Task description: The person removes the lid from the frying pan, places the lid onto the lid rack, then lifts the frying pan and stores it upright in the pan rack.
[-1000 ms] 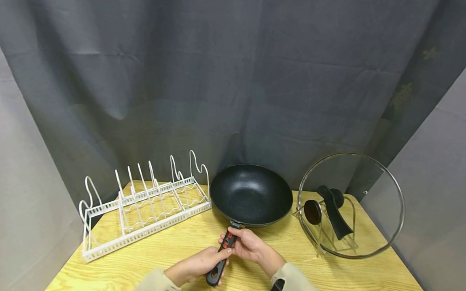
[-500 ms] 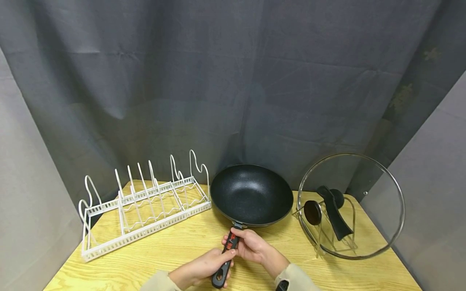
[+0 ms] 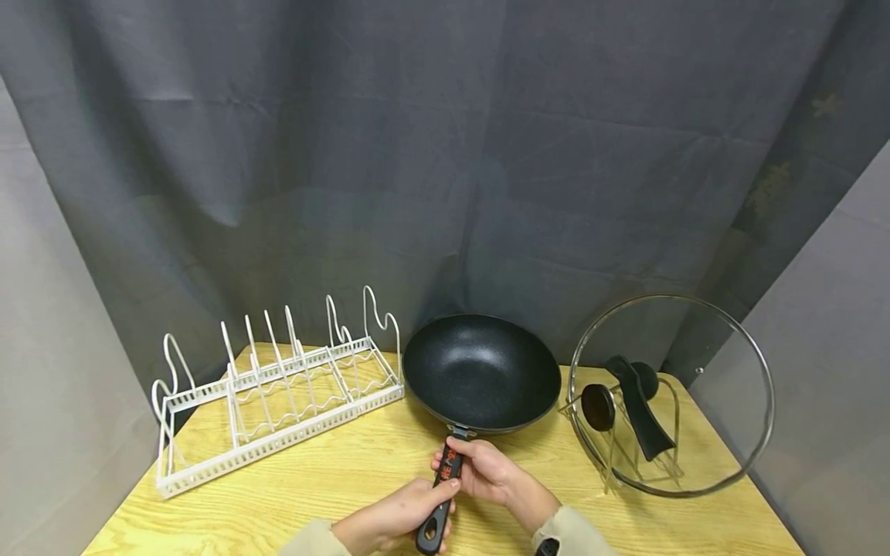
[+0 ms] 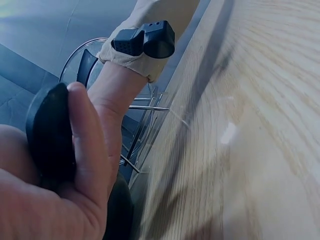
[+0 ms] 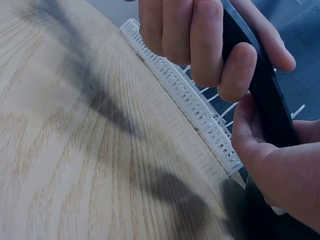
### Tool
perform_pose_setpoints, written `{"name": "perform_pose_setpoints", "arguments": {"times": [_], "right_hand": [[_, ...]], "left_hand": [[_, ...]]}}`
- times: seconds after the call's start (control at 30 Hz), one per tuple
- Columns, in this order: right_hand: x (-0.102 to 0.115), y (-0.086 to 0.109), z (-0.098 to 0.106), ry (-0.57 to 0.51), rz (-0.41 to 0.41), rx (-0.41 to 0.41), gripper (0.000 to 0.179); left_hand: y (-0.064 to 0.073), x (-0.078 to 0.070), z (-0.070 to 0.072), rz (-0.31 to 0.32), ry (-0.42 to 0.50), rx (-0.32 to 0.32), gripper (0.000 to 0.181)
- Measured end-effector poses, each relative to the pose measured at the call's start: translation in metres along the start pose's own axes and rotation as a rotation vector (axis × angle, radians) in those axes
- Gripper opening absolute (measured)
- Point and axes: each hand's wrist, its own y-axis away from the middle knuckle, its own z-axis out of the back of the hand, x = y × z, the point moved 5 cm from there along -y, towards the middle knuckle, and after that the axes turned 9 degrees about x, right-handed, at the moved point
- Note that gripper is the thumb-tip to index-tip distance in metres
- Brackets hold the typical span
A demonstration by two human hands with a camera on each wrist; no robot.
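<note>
- Curtain (image 3: 445, 154): dark grey, filling the background; upper extent cut off by the frame.
- Table (image 3: 320, 479): light wood grain; near edge cut off in the head view.
- Rack (image 3: 285, 439): white, with slotted rails and upright wire dividers, on the table at the left.
- Lid (image 3: 716, 409): transparent, metal-rimmed, tilted in a support at the right.
- Pan (image 3: 482, 374): black, between rack and lid, just beside the rack's right end. Underside hidden; contact with the table cannot be determined. Its handle (image 3: 440, 510) points toward the person.
- Wire stand (image 3: 610, 455): supports the lid; part of its frame shows only through the transparent panel.
- Right hand (image 3: 487, 472): grips the handle near the pan, thumb on top; fingers partly hidden behind the handle in the head view.
- Left hand (image 3: 410, 503): grips the handle nearer its free end, thumb across the top, fingers curled underneath.
- Black curved grip (image 3: 643, 417): on the lid, near a dark round piece (image 3: 598, 407) of unclear function.
- Device (image 4: 150, 40): black, on the right sleeve; mostly cut off in the head view.
- Lettering (image 3: 449, 466): red, on the handle, partly covered; too small to read. No other marking is legible.
</note>
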Motion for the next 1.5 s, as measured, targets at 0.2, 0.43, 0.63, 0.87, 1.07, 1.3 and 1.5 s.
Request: {"name": "perform_pose_setpoints", "arguments": {"times": [0.2,0.43,0.63,0.87,1.07,1.3,1.5], "right_hand": [[0.001,0.002,0.002,0.000,0.023,-0.005,0.021],[0.002,0.005,0.006,0.001,0.025,-0.029,0.018],[0.003,0.008,0.008,0.003,0.006,-0.029,0.017],[0.004,0.014,0.010,0.030,-0.002,-0.030,0.019],[0.006,0.016,0.011,0.063,-0.006,-0.021,0.020],[0.007,0.020,0.013,0.078,-0.012,-0.030,0.019],[0.008,0.023,0.013,0.071,-0.013,-0.023,0.017]], "left_hand": [[-0.002,0.002,-0.004,-0.014,0.012,-0.012,0.037],[-0.006,0.002,-0.008,-0.008,0.035,-0.024,0.035],[-0.009,0.004,-0.012,0.014,0.063,-0.028,0.037],[-0.011,0.003,-0.018,0.012,0.072,-0.043,0.036],[-0.013,0.001,-0.023,-0.010,0.092,-0.022,0.034],[-0.018,0.003,-0.028,-0.011,0.100,0.005,0.033],[-0.021,0.002,-0.031,0.004,0.091,-0.012,0.034]]}}
